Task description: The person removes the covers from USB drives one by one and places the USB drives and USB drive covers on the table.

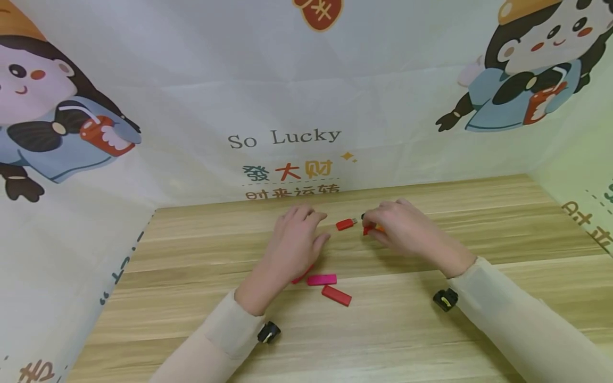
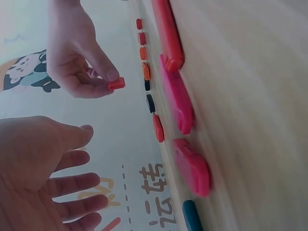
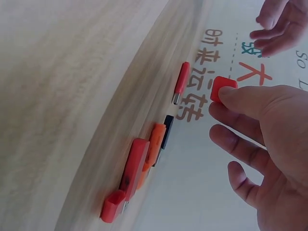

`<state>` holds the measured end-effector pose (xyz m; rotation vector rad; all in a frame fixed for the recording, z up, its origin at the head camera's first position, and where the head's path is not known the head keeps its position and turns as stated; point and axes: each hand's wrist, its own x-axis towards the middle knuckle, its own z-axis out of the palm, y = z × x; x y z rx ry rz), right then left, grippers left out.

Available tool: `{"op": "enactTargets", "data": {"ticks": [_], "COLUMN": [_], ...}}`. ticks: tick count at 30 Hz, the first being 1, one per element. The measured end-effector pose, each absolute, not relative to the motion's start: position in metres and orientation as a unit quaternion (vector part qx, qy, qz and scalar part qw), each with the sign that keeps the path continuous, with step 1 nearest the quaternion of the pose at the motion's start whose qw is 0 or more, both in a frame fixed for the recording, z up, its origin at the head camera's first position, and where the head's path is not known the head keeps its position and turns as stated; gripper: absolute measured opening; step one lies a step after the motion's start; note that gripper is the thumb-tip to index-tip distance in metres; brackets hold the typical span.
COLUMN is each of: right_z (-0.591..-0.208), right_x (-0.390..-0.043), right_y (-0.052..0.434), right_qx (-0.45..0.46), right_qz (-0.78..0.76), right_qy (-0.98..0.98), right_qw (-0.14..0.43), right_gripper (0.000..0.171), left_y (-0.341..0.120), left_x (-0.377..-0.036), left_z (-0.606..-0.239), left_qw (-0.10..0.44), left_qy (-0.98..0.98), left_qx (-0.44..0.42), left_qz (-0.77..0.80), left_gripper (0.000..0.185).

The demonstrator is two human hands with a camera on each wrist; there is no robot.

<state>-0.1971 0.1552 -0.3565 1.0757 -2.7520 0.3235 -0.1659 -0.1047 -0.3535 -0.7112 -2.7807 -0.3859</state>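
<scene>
1. Hands. The right hand [image 1: 399, 226] pinches a small red cap [image 3: 224, 86] between thumb and index finger; the cap is raised off the tabletop [image 1: 407, 330], right of centre. The left hand [image 1: 297, 239] is apart from it, to the left, fingers loosely extended, thumb away from them, holding nothing.

2. Far group. A red USB flash drive [image 1: 345, 224] lies between the hands, its bare metal connector pointing right. Beneath and beside the right hand, the right wrist view shows a black drive [image 3: 167, 131], an orange drive [image 3: 155, 144] and a further red piece [image 3: 134, 166].

3. Near group. A magenta stick [image 1: 322, 280] lies near the left wrist, with a plain red stick [image 1: 337, 296] just nearer and to the right. The left wrist view adds a teal stick [image 2: 192, 215], partly cut off.

4. Step in hand (judged). Handling a loose cap among separated drive parts, apparently to match or place it. The next move seems to call for a steady pinch, the cap turned to suit its place, and the idle left hand ready to brace a drive.

5. Writing. The far backdrop [image 1: 191, 133] reads "So Lucky", then "發大财" in teal, red and gold, then "时来运转", its lower edge cut off by the tabletop. No brand is legible on any drive.
</scene>
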Motion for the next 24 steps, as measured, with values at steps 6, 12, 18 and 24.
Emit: {"op": "enactTargets", "data": {"ticks": [6, 12, 18, 24], "right_z": [-0.357, -0.360, -0.363, -0.366], "right_x": [-0.206, -0.214, -0.221, -0.228], "right_y": [0.150, 0.146, 0.143, 0.140], "right_qx": [0.373, 0.367, 0.362, 0.355], "right_qz": [0.112, 0.112, 0.100, 0.098], "right_qy": [-0.918, -0.921, -0.926, -0.929], "right_qw": [0.082, 0.066, 0.049, 0.029], "right_gripper": [0.010, 0.010, 0.011, 0.009], "left_y": [-0.112, -0.117, -0.123, -0.129], "left_x": [-0.157, -0.150, -0.143, -0.136], "left_z": [-0.355, -0.357, -0.359, -0.362], "left_qw": [0.134, 0.152, 0.163, 0.166], "left_qy": [-0.952, -0.949, -0.947, -0.948], "left_qx": [-0.246, -0.253, -0.260, -0.260], "left_qz": [-0.123, -0.111, -0.098, -0.082], "left_gripper": [0.040, 0.042, 0.047, 0.052]}}
